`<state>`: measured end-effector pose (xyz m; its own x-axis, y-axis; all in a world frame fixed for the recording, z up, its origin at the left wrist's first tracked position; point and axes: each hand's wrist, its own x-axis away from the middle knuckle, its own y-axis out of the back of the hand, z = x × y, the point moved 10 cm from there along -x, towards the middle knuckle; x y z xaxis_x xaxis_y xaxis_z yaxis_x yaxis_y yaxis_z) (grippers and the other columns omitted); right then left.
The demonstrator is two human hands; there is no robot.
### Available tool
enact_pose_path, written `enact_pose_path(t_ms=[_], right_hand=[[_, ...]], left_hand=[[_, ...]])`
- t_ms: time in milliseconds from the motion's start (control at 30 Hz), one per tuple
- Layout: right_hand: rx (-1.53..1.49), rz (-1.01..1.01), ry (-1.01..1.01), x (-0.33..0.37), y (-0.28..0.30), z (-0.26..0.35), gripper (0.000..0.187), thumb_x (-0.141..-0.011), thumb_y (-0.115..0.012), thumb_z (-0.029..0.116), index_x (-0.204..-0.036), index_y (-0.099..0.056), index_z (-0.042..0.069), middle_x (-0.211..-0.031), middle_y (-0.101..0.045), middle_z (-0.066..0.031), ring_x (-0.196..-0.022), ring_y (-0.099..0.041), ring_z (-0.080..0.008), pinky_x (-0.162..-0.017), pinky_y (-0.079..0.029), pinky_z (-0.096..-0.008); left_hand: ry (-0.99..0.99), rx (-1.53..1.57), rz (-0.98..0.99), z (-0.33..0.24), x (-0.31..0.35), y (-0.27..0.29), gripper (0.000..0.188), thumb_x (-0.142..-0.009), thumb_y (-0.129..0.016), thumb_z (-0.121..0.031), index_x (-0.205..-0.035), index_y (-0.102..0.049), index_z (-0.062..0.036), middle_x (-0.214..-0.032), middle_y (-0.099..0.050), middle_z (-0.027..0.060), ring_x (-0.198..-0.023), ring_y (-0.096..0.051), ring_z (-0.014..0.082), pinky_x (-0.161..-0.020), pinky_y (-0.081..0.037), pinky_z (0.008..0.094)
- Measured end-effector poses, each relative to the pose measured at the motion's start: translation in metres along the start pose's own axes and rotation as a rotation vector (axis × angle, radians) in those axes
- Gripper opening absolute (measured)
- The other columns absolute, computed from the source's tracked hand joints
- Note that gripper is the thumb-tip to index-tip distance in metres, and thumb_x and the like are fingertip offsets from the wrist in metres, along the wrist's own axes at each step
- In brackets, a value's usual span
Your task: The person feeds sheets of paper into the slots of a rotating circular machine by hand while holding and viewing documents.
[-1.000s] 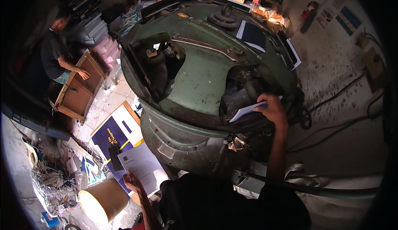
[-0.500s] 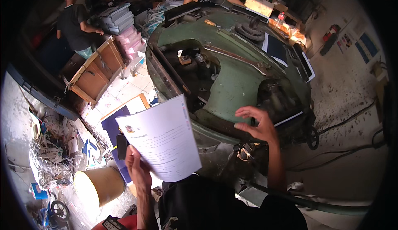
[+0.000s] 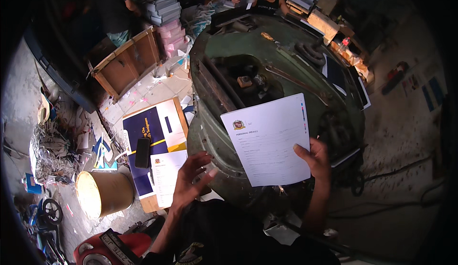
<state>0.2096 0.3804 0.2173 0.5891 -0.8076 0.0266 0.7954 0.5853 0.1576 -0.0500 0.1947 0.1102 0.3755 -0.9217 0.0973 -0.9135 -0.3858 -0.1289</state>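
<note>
My right hand [image 3: 316, 159] grips a stack of white printed forms [image 3: 269, 141] by its right edge, thumb on top, and holds it up in front of the green machine [image 3: 214, 107]. My left hand [image 3: 193, 178] is off the paper, its fingers apart and nothing in them. Close to that hand, on the left, another printed form [image 3: 167, 174] lies on a board with a dark blue and yellow printed sheet [image 3: 148, 121]. A black phone [image 3: 142, 153] rests on the blue sheet.
A yellowish drum [image 3: 107, 194] stands left of the board, beside paper shreds [image 3: 55, 143]. A wooden crate [image 3: 126, 62] and stacked grey and pink bundles [image 3: 169, 33] are further back. Two people [image 3: 267, 0] are beyond the machine and crate. A red motorbike [image 3: 107, 248] is at the lower left.
The stack of forms has passed from my left hand to my right hand and moved rightward. My left hand has let go and opened. The view has shifted, showing more of the board.
</note>
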Motion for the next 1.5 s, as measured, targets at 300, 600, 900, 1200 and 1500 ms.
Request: enact_pose_path(t_ms=[300, 600, 900, 1200, 1500], right_hand=[[0.11, -0.195, 0.025, 0.01, 0.049, 0.004, 0.029, -0.093, -0.067, 0.015, -0.114, -0.064, -0.005, -0.098, -0.071, -0.0064, -0.086, -0.062, -0.0072, -0.079, -0.048, -0.0233], [0.641, -0.402, 0.177, 0.03, 0.054, 0.058, 0.024, -0.093, -0.064, 0.019, -0.1, -0.061, -0.004, -0.082, -0.067, -0.0182, -0.072, -0.064, -0.0195, -0.069, -0.048, -0.0312], [1.043, -0.435, 0.244, 0.031, 0.041, 0.079, 0.017, -0.093, -0.063, 0.018, -0.087, -0.058, 0.003, -0.073, -0.06, -0.0222, -0.073, -0.057, -0.0455, -0.058, -0.044, -0.0464], [1.172, -0.462, 0.313, 0.036, 0.029, 0.094, 0.01, -0.089, -0.065, 0.012, -0.09, -0.06, 0.004, -0.078, -0.065, -0.0165, -0.071, -0.062, -0.0402, -0.059, -0.045, -0.0469], [1.109, -0.433, 0.34, 0.028, 0.023, 0.085, 0.008, -0.086, -0.067, 0.009, -0.089, -0.061, 0.004, -0.081, -0.064, -0.0151, -0.074, -0.062, -0.0369, -0.063, -0.045, -0.0443]], left_hand=[[0.48, -1.236, -0.701, 0.192, 0.053, 0.206, 0.144, -0.039, -0.086, -0.073, -0.139, -0.029, 0.0149, -0.121, -0.051, 0.0282, -0.113, -0.052, 0.0424, -0.095, -0.045, 0.0496], [0.207, -1.426, -0.809, 0.212, 0.061, 0.192, 0.136, -0.033, -0.088, -0.068, -0.129, -0.036, 0.0136, -0.109, -0.051, 0.0224, -0.107, -0.048, 0.0383, -0.089, -0.042, 0.0496], [0.382, -1.136, -0.766, 0.215, 0.063, 0.208, 0.128, -0.032, -0.091, -0.064, -0.123, -0.04, 0.0101, -0.113, -0.053, 0.0235, -0.109, -0.055, 0.0387, -0.091, -0.047, 0.0475], [0.594, -1.097, -0.587, 0.206, 0.052, 0.226, 0.127, -0.035, -0.093, -0.062, -0.127, -0.04, 0.0079, -0.115, -0.063, 0.0256, -0.107, -0.063, 0.041, -0.087, -0.054, 0.0484], [0.583, -1.098, -0.596, 0.207, 0.051, 0.226, 0.121, -0.035, -0.093, -0.06, -0.124, -0.044, 0.0043, -0.113, -0.065, 0.0242, -0.106, -0.063, 0.0411, -0.088, -0.053, 0.0498]])
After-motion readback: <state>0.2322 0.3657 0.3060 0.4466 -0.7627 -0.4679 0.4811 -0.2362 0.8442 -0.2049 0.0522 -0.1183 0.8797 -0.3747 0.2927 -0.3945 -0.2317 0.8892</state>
